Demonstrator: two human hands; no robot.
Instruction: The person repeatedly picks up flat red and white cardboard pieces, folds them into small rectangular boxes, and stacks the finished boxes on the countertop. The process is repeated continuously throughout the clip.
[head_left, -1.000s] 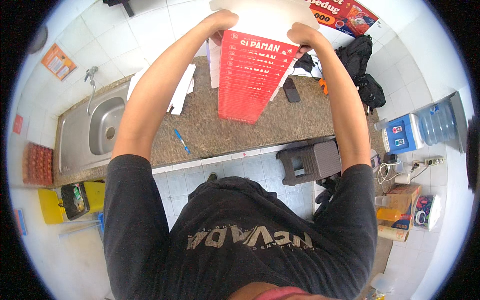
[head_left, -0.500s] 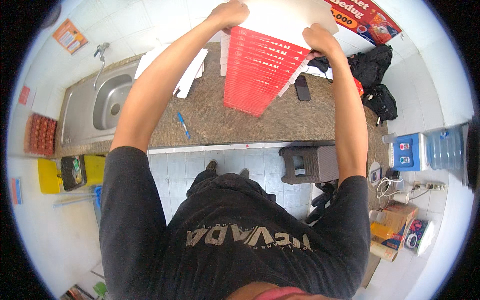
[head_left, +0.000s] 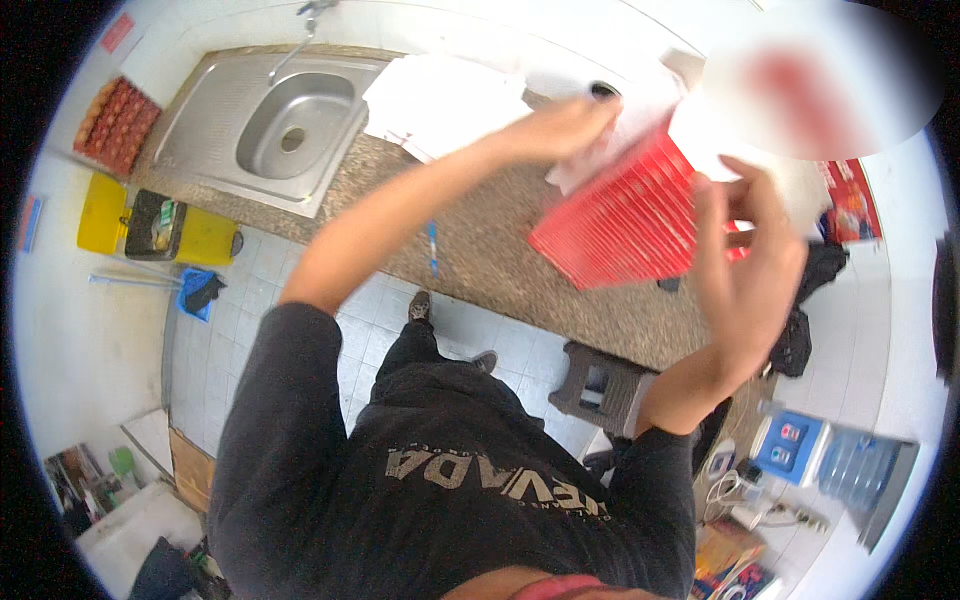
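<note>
A tall stack of red-and-white cardboard boxes (head_left: 625, 220) stands on the brown stone counter (head_left: 470, 222), its red edges facing me and its white top at the far end. My left hand (head_left: 570, 130) is by the stack's far left side; its fingers are smeared by motion. At the right side of the stack my right hand (head_left: 750, 265) is raised, thumb and fingers spread, holding nothing. White cardboard sheets (head_left: 445, 95) lie on the counter left of the stack. A blue pen (head_left: 433, 248) rests near the front edge.
A steel sink (head_left: 295, 130) is set into the counter at the left. Below stand a yellow-and-black bin (head_left: 210, 228) and a dark plastic stool (head_left: 590, 385). Black bags (head_left: 795, 340) lie at the right, with a blue-and-white water dispenser (head_left: 790, 447) nearer me.
Both hands have come off the top of the stack; the right has dropped down its right side, opened. My view has turned, so the counter slants and the sink shows more fully.
</note>
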